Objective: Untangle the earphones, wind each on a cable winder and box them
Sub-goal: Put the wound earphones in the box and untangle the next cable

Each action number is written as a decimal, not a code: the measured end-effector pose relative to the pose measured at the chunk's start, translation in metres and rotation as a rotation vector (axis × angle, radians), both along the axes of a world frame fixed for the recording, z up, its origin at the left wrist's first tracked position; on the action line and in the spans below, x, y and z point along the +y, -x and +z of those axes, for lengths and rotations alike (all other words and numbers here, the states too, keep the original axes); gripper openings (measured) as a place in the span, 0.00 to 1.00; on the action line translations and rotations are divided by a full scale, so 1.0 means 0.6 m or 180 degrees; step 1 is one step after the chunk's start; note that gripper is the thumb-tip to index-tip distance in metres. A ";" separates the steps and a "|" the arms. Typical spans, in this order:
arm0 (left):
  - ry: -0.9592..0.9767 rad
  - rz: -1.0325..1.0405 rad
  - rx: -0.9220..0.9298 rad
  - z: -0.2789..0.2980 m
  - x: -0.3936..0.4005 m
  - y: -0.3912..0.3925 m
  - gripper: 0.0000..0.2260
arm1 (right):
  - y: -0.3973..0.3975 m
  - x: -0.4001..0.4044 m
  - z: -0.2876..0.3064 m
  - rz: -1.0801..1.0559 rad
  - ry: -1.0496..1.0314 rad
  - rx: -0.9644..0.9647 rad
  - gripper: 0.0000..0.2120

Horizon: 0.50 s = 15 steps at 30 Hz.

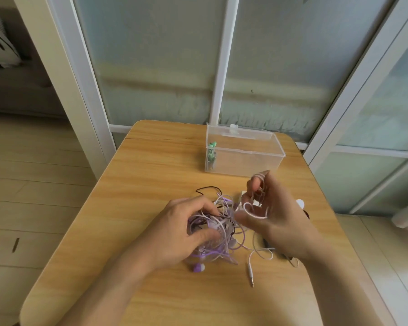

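Single head-worn view, forward and steeply down, close over the wooden table (151,161).

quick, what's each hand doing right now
Left hand: grips the cable tangle.
Right hand: pinches a white cable looped over its fingers.

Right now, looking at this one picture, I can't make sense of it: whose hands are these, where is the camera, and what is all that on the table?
No machine here: a person wears a camera on the head, looking down at their own two hands. The left hand grips a tangled bundle of earphones, purple, white and dark cables knotted together. The right hand pinches a white cable loop pulled out of that bundle. A loose white plug lies on the wooden table. Farther back stands a clear plastic box, lid open, with green earphones already inside at its left end.
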State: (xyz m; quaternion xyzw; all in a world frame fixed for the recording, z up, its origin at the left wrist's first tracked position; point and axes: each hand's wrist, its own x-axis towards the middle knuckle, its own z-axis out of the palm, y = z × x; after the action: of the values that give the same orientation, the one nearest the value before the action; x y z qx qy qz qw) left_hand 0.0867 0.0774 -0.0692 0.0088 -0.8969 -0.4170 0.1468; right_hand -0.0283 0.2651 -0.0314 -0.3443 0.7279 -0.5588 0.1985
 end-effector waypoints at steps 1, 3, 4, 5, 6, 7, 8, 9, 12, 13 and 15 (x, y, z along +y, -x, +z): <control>-0.0038 0.0007 0.0041 0.000 0.002 0.000 0.13 | 0.000 0.002 0.001 0.0011 -0.0233 0.0264 0.17; -0.0101 -0.0017 0.0163 0.001 0.007 0.001 0.11 | -0.002 0.003 0.004 -0.0017 -0.0605 0.0641 0.17; -0.0118 -0.0034 0.0224 0.001 0.009 0.001 0.10 | -0.003 0.003 0.005 -0.0021 -0.0714 0.0758 0.16; -0.0119 -0.0045 0.0255 0.001 0.009 0.002 0.08 | -0.005 0.002 0.006 0.0014 -0.0769 0.0848 0.15; -0.0112 -0.0055 0.0256 0.000 0.009 0.002 0.07 | -0.007 0.002 0.006 0.0081 -0.0797 0.0935 0.14; -0.0098 -0.0063 0.0235 0.000 0.008 0.001 0.06 | -0.009 0.001 0.007 0.0159 -0.0829 0.1018 0.12; -0.0080 -0.0063 0.0225 -0.001 0.009 0.001 0.06 | -0.010 0.000 0.006 0.0214 -0.0877 0.1096 0.11; -0.0065 -0.0052 0.0236 -0.001 0.009 0.000 0.06 | -0.010 -0.001 0.006 0.0210 -0.0947 0.1169 0.10; -0.0094 -0.0021 0.0286 0.000 0.010 0.001 0.04 | -0.008 -0.002 0.008 0.0044 -0.1047 0.1259 0.08; -0.0121 -0.0028 0.0296 0.001 0.010 0.002 0.04 | -0.007 -0.001 0.008 0.0022 -0.1061 0.1263 0.07; -0.0240 -0.0082 0.0312 0.002 0.012 0.004 0.03 | -0.004 0.002 0.008 0.0024 -0.1090 0.1288 0.07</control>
State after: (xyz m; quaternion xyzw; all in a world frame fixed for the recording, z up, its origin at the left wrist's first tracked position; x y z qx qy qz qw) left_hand 0.0846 0.0847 -0.0680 -0.0176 -0.8723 -0.4523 0.1848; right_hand -0.0260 0.2661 -0.0267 -0.4131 0.8355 -0.3465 0.1063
